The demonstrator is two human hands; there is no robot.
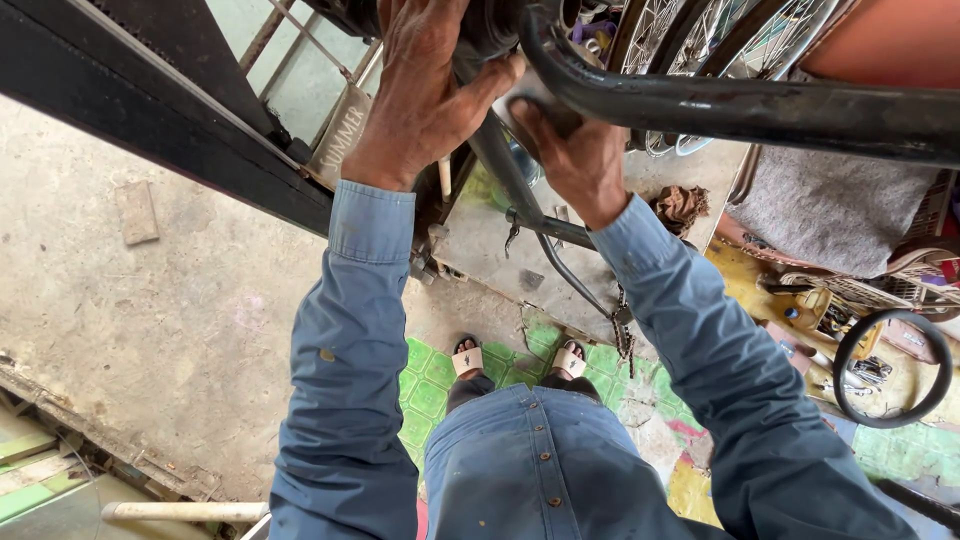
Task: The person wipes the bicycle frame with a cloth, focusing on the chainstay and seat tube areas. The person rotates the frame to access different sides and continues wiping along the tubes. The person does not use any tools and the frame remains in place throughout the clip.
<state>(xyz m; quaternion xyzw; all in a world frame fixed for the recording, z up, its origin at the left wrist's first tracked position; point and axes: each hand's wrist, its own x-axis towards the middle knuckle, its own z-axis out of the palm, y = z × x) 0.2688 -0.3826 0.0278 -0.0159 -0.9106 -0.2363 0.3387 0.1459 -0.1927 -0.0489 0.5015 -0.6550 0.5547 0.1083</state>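
I look down past both arms in blue sleeves. My left hand (425,95) is pressed flat on a dark round part (490,25) at the top of a black bicycle frame, fingers spread over it. My right hand (575,155) grips the frame from below, just under the thick black tube (740,105) that runs to the right. A thinner frame tube (505,170) slants down between my arms. A short chain (625,335) hangs from it. What lies under my palms is hidden.
Spoked wheels (700,35) stand at the top. A black rubber ring (890,370) lies among tools at the right. Grey cloth (830,210) covers a basket. My sandalled feet (520,358) stand on green tiles (430,385). Concrete floor (150,300) spreads left.
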